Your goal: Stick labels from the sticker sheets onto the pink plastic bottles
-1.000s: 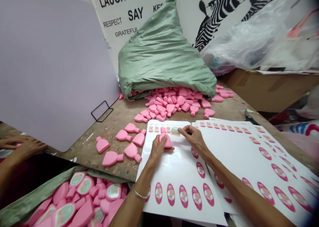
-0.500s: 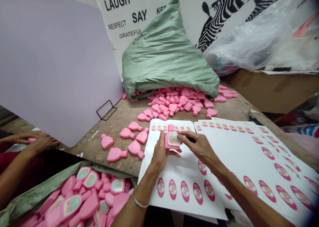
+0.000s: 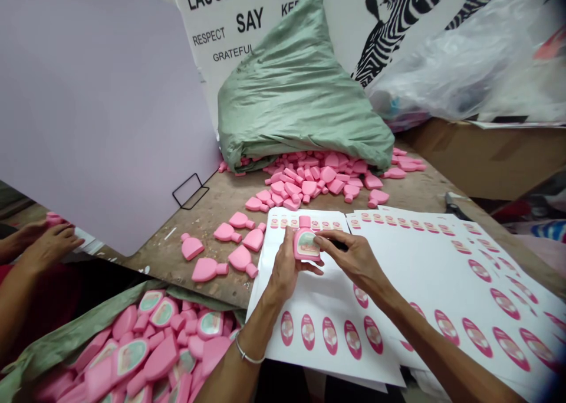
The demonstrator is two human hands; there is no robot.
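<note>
A small pink bottle [image 3: 304, 229] stands upright in my left hand [image 3: 285, 268], whose fingers are wrapped round its left side and base. On the bottle's front lies a pale green and cream label [image 3: 307, 245]. My right hand [image 3: 349, 254] pinches at the label's upper right edge with thumb and forefinger. Beneath both hands are white sticker sheets [image 3: 329, 300] printed with oval pink labels. Several unlabelled pink bottles [image 3: 210, 269] lie on the table left of the sheets.
A green sack [image 3: 292, 96] stands behind a heap of pink bottles [image 3: 309, 187]. Another open sack [image 3: 145, 356] at lower left holds labelled bottles. A pale board [image 3: 106, 108] rises at left, beside another person's hands [image 3: 48, 243]. A cardboard box [image 3: 490, 155] is at right.
The label now sits flatter and more centred on the bottle, with my right fingers still at its edge. The other person's hands at left have shifted left. The view has moved slightly.
</note>
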